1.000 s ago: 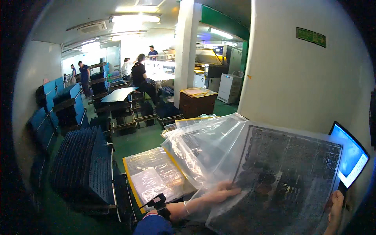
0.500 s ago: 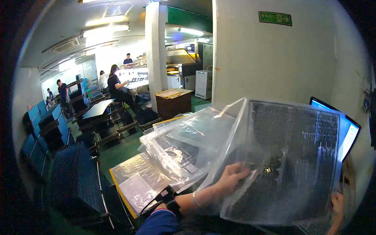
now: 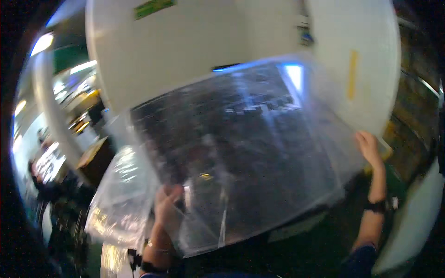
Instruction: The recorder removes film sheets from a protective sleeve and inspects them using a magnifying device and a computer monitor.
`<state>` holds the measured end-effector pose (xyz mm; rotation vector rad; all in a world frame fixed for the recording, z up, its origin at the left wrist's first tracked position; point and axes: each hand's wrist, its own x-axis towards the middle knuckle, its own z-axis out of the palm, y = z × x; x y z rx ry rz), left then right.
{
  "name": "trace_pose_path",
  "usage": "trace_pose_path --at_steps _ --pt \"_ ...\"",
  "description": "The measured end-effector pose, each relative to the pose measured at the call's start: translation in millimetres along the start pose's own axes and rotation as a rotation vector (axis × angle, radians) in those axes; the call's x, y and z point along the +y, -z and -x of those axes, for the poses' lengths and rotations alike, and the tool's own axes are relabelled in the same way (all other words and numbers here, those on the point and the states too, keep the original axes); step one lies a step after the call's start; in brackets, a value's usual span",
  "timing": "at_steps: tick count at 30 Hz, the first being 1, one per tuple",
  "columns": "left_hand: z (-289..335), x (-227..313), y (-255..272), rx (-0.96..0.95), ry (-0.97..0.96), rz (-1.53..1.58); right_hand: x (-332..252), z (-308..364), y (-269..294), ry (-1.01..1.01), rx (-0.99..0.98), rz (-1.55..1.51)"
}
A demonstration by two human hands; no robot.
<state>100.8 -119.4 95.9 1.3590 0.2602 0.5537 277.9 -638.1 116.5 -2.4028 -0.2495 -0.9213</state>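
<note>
A large dark printed film sheet [image 3: 241,143] inside a clear plastic sleeve [image 3: 333,139] is held up in front of me, tilted, with my hands at opposite sides. My left hand [image 3: 166,206] is closed on the sleeve's near left part; its fingers are blurred. My right hand [image 3: 369,147] pinches the sleeve at its right edge. Through the sheet shows the glow of a monitor screen [image 3: 295,78]. A yellow glint lies on the film's near part. Left of the sheet are more clear plastic sleeves [image 3: 125,199], their contents hard to make out.
A white wall [image 3: 208,41] with a green sign [image 3: 154,7] stands ahead. Further right are a pale panel with a yellow strip [image 3: 353,74] and dark shelving [image 3: 415,106]. To the left stand a brown cabinet [image 3: 96,160], a white column [image 3: 58,111] and a blurred worker.
The view has swung to the right. The film in its sleeve now lies flatter and across the middle of the view. My right hand has come into clearer view at the sleeve's right edge.
</note>
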Motion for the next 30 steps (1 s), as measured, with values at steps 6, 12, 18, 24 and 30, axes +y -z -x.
trace_pose_path --at_steps 6,12,18,24,30 --pt "-3 -27 -34 -0.233 0.038 0.252 -31 -12 6 -0.307 -0.054 -0.713" --pt "-42 -38 -24 -0.339 0.235 0.230 8 -33 -26 -0.371 -0.213 -0.225" --pt "-48 -58 -74 -0.327 0.102 0.164 25 -16 -57 -0.785 -0.373 -0.810" --pt "-52 -64 -137 -0.345 -0.077 -0.012 160 -36 -58 -0.562 -0.160 -0.257" --pt "-66 -67 -159 -0.375 0.103 0.073 208 -56 -8 -0.877 0.343 0.436"
